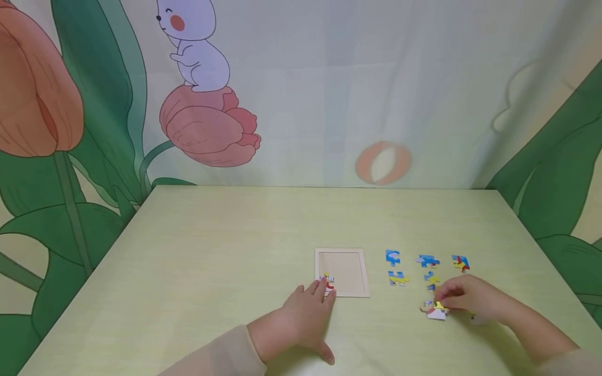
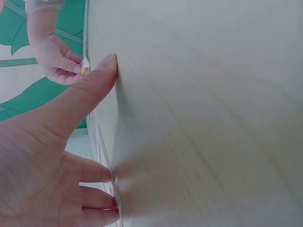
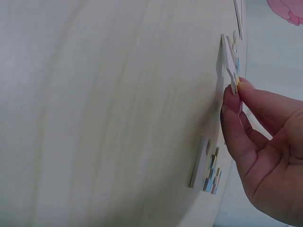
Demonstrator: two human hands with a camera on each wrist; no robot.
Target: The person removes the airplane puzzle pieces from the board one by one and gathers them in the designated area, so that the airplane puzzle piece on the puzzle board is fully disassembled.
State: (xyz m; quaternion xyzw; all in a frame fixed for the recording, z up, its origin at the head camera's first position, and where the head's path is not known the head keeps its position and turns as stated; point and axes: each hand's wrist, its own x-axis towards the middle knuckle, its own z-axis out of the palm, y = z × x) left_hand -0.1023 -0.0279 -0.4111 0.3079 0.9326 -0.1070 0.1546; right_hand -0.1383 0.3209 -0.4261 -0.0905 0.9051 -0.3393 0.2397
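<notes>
My left hand (image 1: pixel 305 316) lies with fingers spread, fingertips on a jigsaw piece (image 1: pixel 330 286) in the lower left corner of a square wooden puzzle frame (image 1: pixel 365 277). Its thumb (image 2: pixel 97 80) reaches out to the side over the table. To the right, my right hand (image 1: pixel 472 297) pinches a jigsaw piece (image 1: pixel 436 312) with a white lower edge and yellow on it between thumb and fingers. In the right wrist view this jigsaw piece (image 3: pixel 228 59) is tilted, one end lifted by the fingertips.
Blue and yellow jigsaw pieces (image 1: pixel 428 261) lie in rows right of the frame. Another piece (image 1: pixel 477 319) is partly under the right hand. The pale table (image 1: pixel 211 250) ends at a printed curtain (image 1: pixel 305 94) behind.
</notes>
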